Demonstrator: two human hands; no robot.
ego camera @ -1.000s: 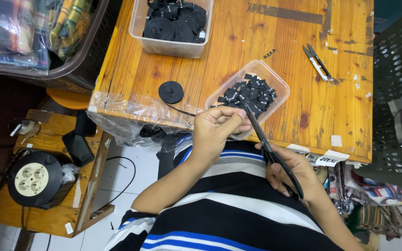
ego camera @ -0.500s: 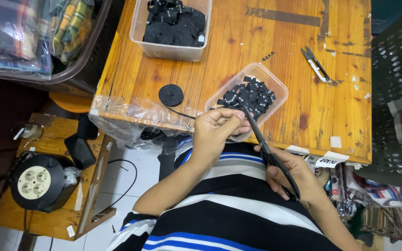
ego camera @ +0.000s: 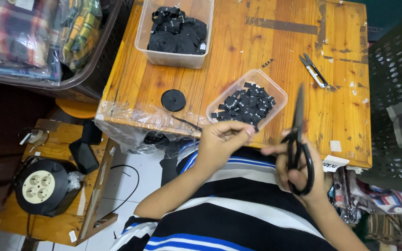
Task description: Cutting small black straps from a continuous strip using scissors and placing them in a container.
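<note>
At the near edge of the wooden table (ego camera: 275, 60), a thin black strip (ego camera: 187, 123) is pinched between the thumb and fingertips of the left hand (ego camera: 222, 139), the fingers closed tight around its end just below the small clear tub (ego camera: 250, 100) of cut black pieces (ego camera: 245, 104). The strip is seen running back along the near edge toward the black spool (ego camera: 173, 100), which lies flat beside the tub. Black scissors (ego camera: 298, 139) are gripped in the right hand (ego camera: 298, 169), fingers curled through the loops, blades shut and pointed away toward the far edge — not yet at the strip. The step would probably be done best if the strip is kept taut and held over the tub, so each piece drops in rather than onto the lap. The blades should be opened only once brought square across the strip, clear of the pinching fingertips. A larger clear bin (ego camera: 175, 32) of black rolls sits at the far-left corner, and small snips (ego camera: 313, 70) lie toward the right edge — both well apart from the hands.
</note>
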